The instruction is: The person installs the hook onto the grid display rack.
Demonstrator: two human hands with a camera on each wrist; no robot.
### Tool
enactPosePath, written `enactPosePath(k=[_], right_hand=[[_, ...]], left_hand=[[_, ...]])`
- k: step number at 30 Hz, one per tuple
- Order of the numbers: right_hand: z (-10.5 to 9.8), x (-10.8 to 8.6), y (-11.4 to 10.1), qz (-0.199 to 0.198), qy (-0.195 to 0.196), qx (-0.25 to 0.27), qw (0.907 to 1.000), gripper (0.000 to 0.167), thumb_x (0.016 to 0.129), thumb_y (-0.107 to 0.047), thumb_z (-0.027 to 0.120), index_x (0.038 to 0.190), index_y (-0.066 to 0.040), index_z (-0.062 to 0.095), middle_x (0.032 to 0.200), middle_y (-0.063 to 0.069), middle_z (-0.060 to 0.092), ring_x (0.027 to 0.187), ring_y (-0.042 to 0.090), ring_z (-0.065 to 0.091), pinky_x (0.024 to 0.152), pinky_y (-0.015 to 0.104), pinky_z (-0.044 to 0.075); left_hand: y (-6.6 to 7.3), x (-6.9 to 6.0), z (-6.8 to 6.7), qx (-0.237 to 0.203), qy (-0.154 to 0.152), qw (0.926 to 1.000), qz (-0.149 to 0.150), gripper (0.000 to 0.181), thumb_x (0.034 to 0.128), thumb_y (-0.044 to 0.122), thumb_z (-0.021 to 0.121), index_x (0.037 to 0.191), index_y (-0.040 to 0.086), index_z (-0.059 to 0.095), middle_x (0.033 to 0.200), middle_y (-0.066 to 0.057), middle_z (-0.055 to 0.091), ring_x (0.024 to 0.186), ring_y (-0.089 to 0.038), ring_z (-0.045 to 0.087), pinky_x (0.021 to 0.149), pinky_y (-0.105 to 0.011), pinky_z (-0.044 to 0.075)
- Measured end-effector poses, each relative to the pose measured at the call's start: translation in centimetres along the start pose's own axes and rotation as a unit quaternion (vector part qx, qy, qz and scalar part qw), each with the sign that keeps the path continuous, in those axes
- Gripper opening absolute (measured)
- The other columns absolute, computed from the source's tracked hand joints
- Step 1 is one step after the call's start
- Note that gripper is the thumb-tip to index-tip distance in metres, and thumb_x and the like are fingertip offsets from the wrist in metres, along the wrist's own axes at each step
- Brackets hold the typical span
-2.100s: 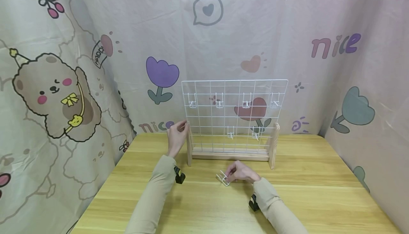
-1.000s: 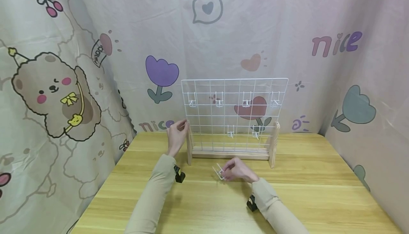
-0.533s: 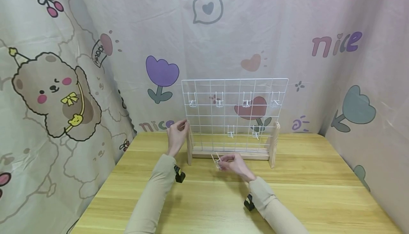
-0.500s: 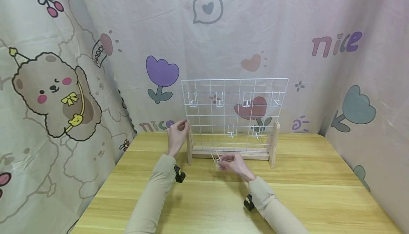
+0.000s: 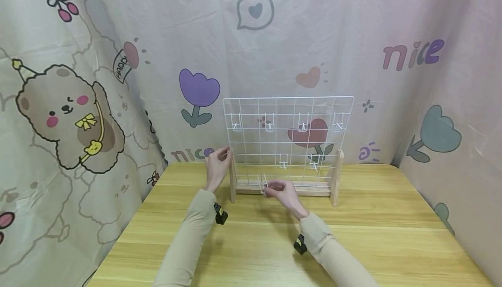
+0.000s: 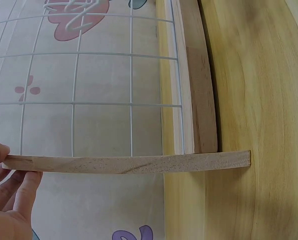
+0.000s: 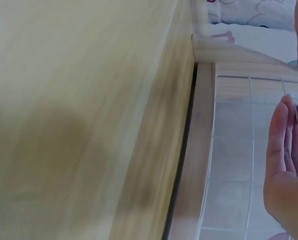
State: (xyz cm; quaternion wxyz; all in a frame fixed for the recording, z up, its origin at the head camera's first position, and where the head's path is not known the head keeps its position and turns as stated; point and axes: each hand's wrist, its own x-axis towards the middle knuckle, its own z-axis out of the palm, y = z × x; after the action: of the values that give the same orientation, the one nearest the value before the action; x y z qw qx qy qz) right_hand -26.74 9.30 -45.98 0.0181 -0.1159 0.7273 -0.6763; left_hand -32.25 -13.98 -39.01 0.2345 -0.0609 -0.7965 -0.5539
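Note:
A white wire grid rack stands upright in a wooden base on the table. My left hand grips the top of the rack's left wooden post; the left wrist view shows thumb and fingers on either side of that post. Between thumb and fingertips, my right hand pinches a white wire hook in front of the grid's lower left part. Its two prongs point up. In the right wrist view, the right hand hides most of the hook.
Several white hooks hang on the grid, among them an upper left hook and a lower right hook. The wooden table reaches back to a printed curtain. Black wrist cameras sit at both cuffs.
The right hand has lifted the hook from near the tabletop, moving it forward and slightly left to the lower grid. Its prongs now point more upright. The left hand stays on the post.

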Motion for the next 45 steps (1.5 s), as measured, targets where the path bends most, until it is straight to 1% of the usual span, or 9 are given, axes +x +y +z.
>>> enactPosePath(k=[3, 5, 9, 12, 15, 19, 28, 37, 45], right_hand=[[0.4, 0.3, -0.3, -0.001, 0.023, -0.001, 0.9997, 0.029, 0.09, -0.004, 0.071, 0.116, 0.008, 0.066, 0.107, 0.024, 0.075, 0.09, 0.029, 0.076, 0.091, 0.038, 0.064], [0.7, 0.5, -0.6, -0.005, 0.037, 0.01, 0.9993, 0.028, 0.09, -0.001, 0.07, 0.116, 0.008, 0.066, 0.108, 0.026, 0.074, 0.092, 0.033, 0.076, 0.093, 0.043, 0.063], [1.3, 0.9, -1.1, -0.007, 0.055, 0.042, 0.9976, 0.028, 0.09, 0.001, 0.069, 0.117, 0.008, 0.065, 0.109, 0.027, 0.072, 0.084, 0.022, 0.075, 0.094, 0.048, 0.062], [1.7, 1.2, -1.5, -0.007, 0.067, 0.076, 0.9949, 0.028, 0.09, 0.004, 0.068, 0.117, 0.01, 0.065, 0.109, 0.027, 0.072, 0.078, 0.011, 0.072, 0.087, 0.038, 0.065], [2.0, 1.6, -1.7, -0.009, 0.076, 0.108, 0.9911, 0.028, 0.089, 0.005, 0.068, 0.116, 0.012, 0.064, 0.107, 0.027, 0.072, 0.075, 0.009, 0.071, 0.08, 0.026, 0.065], [2.6, 1.9, -2.0, -0.012, 0.086, 0.138, 0.9866, 0.029, 0.089, 0.007, 0.068, 0.116, 0.014, 0.063, 0.104, 0.024, 0.073, 0.074, 0.009, 0.071, 0.077, 0.024, 0.065], [3.5, 2.8, -2.3, -0.027, 0.105, 0.141, 0.984, 0.031, 0.091, 0.008, 0.064, 0.121, 0.017, 0.059, 0.11, 0.029, 0.071, 0.074, 0.005, 0.068, 0.075, 0.018, 0.062], [4.1, 3.3, -2.5, -0.039, 0.122, 0.153, 0.98, 0.031, 0.091, 0.007, 0.065, 0.119, 0.018, 0.059, 0.103, 0.02, 0.075, 0.073, 0.006, 0.069, 0.074, 0.02, 0.063], [4.8, 4.0, -2.7, -0.053, 0.126, 0.153, 0.9787, 0.035, 0.091, 0.007, 0.066, 0.124, 0.017, 0.057, 0.111, 0.03, 0.07, 0.075, 0.006, 0.069, 0.076, 0.02, 0.063]], left_hand=[[0.0, 0.0, 0.0, -0.005, 0.0, 1.0, -0.002, 0.032, 0.0974, 0.011, 0.065, 0.123, -0.007, 0.067, 0.123, -0.025, 0.069, 0.113, -0.039, 0.07, 0.098, -0.046, 0.059], [0.0, 0.0, 0.0, -0.007, -0.001, 1.0, -0.001, 0.032, 0.0974, 0.011, 0.065, 0.123, -0.007, 0.066, 0.124, -0.025, 0.069, 0.113, -0.038, 0.07, 0.098, -0.046, 0.059], [0.0, 0.0, -0.1, -0.013, -0.003, 0.9999, 0.002, 0.032, 0.0974, 0.011, 0.065, 0.123, -0.008, 0.066, 0.123, -0.025, 0.069, 0.113, -0.039, 0.07, 0.098, -0.045, 0.059], [0.0, 0.0, -0.1, -0.012, -0.004, 0.9999, 0.004, 0.032, 0.0976, 0.011, 0.064, 0.123, -0.008, 0.066, 0.123, -0.025, 0.07, 0.113, -0.038, 0.07, 0.098, -0.045, 0.059], [-0.1, 0.0, -0.1, -0.009, -0.003, 1.0, 0.004, 0.032, 0.0978, 0.012, 0.064, 0.123, -0.007, 0.066, 0.123, -0.025, 0.07, 0.112, -0.038, 0.071, 0.098, -0.045, 0.059], [-0.1, 0.0, -0.1, -0.006, -0.002, 1.0, 0.004, 0.032, 0.098, 0.013, 0.064, 0.123, -0.006, 0.067, 0.123, -0.024, 0.07, 0.112, -0.037, 0.071, 0.098, -0.046, 0.059], [0.0, -0.1, -0.1, -0.002, -0.001, 1.0, 0.006, 0.031, 0.0976, 0.014, 0.065, 0.123, -0.004, 0.068, 0.123, -0.024, 0.07, 0.112, -0.037, 0.071, 0.097, -0.045, 0.06], [0.0, -0.1, -0.1, -0.004, -0.007, 1.0, 0.003, 0.033, 0.0986, 0.014, 0.064, 0.125, -0.006, 0.066, 0.124, -0.025, 0.069, 0.114, -0.038, 0.07, 0.099, -0.046, 0.059], [0.0, -0.2, -0.1, -0.004, -0.01, 0.9999, 0.002, 0.033, 0.0988, 0.015, 0.064, 0.125, -0.005, 0.066, 0.125, -0.024, 0.069, 0.114, -0.037, 0.07, 0.099, -0.044, 0.059]])
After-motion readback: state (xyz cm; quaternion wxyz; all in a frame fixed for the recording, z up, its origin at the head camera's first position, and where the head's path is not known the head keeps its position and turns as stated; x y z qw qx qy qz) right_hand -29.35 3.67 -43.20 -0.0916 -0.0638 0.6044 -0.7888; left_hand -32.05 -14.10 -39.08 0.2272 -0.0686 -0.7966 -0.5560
